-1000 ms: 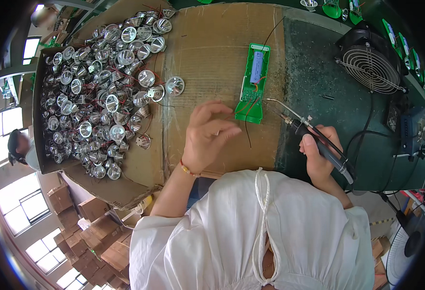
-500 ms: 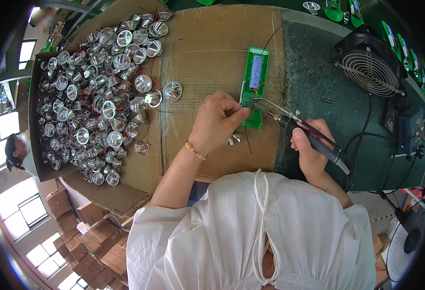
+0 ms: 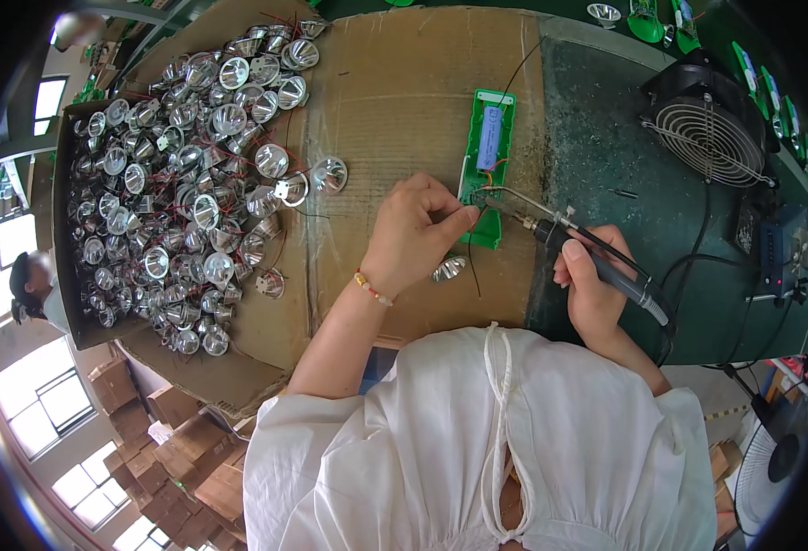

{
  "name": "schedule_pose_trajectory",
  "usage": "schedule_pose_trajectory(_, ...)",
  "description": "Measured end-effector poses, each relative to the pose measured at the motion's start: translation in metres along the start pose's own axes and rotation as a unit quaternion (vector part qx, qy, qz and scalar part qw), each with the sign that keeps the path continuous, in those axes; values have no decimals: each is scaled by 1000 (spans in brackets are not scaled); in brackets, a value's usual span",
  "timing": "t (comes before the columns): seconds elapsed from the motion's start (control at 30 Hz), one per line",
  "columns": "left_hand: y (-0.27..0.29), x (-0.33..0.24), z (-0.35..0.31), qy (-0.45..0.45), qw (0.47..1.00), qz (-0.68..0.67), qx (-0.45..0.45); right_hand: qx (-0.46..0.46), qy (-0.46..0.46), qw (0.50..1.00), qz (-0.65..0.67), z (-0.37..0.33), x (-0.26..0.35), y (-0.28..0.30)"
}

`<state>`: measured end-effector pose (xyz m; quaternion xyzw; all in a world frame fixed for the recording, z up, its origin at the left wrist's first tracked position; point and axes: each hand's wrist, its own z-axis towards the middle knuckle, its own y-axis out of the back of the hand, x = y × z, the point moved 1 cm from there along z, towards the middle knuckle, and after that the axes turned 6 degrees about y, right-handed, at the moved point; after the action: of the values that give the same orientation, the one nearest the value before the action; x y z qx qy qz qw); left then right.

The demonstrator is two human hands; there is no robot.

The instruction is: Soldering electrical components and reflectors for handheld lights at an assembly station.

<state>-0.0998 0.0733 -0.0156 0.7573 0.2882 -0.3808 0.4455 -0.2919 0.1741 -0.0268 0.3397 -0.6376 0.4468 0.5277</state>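
Observation:
On the cardboard lies a long green plastic housing (image 3: pixel 485 237) with a blue cylindrical battery (image 3: pixel 489 140) and orange and red wires in it. My left hand (image 3: pixel 415 225) is at the housing's left edge, thumb and forefinger pinched on what looks like a thin wire; the fingertips partly hide it. In my right hand (image 3: pixel 594 285) is a soldering iron (image 3: pixel 617 277) with a thin metal tube along it. Its tip points left into the housing, close to my left fingertips. A shiny reflector cup (image 3: pixel 451 268) lies just below my left hand, beside a dark wire.
A big cardboard box (image 3: pixel 71 275) full of reflector cups with wires stands at left. A loose reflector (image 3: pixel 328 174) lies near it. To the right are a caged fan (image 3: pixel 709 138), a blue powered unit (image 3: pixel 783 253) and cables. More green housings line the far right. A person (image 3: pixel 41 286) is at far left.
The view has shifted slightly. Both hands stay almost in place, the iron's tip still at the housing near my left fingertips.

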Motion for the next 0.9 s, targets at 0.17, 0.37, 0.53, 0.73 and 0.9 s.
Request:
schedule_pose_trajectory(0.17,-1,4,2,-14,1000,-5,0,8,19,999,-40,-1,0,0)
schedule_pose_trajectory(0.37,-1,2,1,-1,1000,-15,6,-21,17,1000,-14,-4,4,3)
schedule_pose_trajectory(0.53,1,0,0,16,999,-39,14,-24,50,998,-2,-4,3,11)
schedule_pose_trajectory(0.73,9,-11,-10,-32,999,-7,-21,-37,57,998,-8,-3,3,26)
schedule_pose_trajectory(0.9,9,0,-14,56,997,-11,-53,-59,75,995,-29,3,-1,46)
